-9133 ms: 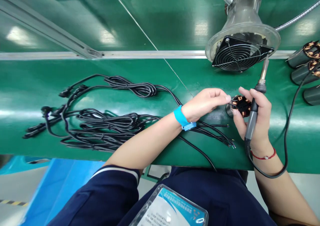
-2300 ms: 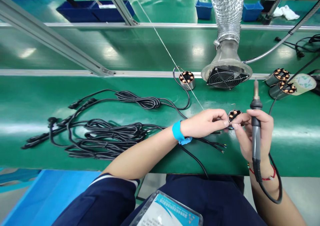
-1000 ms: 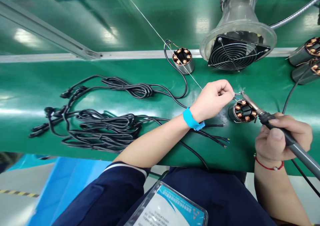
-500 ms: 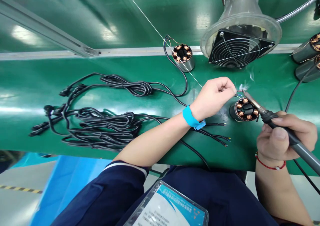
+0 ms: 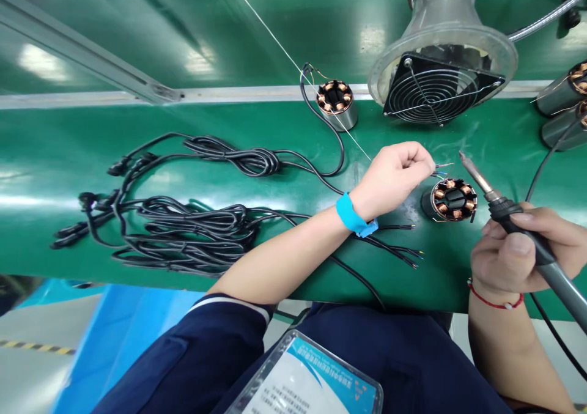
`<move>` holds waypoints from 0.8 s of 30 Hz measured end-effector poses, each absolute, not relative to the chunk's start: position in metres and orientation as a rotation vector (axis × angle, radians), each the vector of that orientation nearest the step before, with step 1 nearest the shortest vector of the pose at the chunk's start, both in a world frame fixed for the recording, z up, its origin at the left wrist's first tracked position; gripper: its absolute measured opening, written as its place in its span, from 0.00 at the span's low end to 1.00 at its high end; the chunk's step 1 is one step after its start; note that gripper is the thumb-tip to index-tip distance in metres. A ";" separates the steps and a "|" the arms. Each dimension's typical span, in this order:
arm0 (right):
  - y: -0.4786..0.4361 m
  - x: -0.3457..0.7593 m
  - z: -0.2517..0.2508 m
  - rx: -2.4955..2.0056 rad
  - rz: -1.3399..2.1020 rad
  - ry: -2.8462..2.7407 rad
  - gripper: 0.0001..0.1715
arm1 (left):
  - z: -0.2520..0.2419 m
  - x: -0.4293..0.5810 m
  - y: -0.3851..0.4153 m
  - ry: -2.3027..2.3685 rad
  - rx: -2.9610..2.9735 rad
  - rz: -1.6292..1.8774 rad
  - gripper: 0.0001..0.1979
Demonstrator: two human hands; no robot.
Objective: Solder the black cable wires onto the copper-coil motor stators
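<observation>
My left hand is closed in a pinch on thin wires, whose ends stick out to the right past the fingertips. A strand of solder wire runs down from the upper left to this hand. Wrapped in my right hand is a soldering iron, its tip pointing up and left, a small gap away from the wire ends. Just below them stands a motor stator with copper windings, upright on the green bench. Faint smoke hangs above the iron's tip.
Coiled black power cables lie on the left of the bench. A second stator stands at the back. A fume extractor fan hangs behind the hands. More stators stand at the right edge.
The soldering iron has drawn back to the right and slightly up, off the wire ends. The thick smoke there has thinned. My left hand stays almost where it was.
</observation>
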State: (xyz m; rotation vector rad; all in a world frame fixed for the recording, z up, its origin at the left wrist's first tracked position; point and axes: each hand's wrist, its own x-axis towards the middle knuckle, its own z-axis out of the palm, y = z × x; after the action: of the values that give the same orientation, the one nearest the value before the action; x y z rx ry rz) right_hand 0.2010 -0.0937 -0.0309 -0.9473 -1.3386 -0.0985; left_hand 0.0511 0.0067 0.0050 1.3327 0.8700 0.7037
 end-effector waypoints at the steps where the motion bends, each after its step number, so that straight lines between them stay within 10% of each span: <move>1: -0.094 0.201 -0.030 -0.961 -0.101 -1.347 0.11 | 0.005 0.051 0.007 0.868 1.330 0.702 0.09; 24: -0.092 0.183 -0.014 -1.521 0.073 -1.467 0.26 | 0.001 0.045 0.007 0.829 1.440 0.722 0.04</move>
State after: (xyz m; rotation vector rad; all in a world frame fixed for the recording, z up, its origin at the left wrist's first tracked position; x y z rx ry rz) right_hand 0.1832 -0.0921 -0.0139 -1.5214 -1.4674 0.0730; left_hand 0.0452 0.0066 0.0015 1.4397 0.8293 0.7222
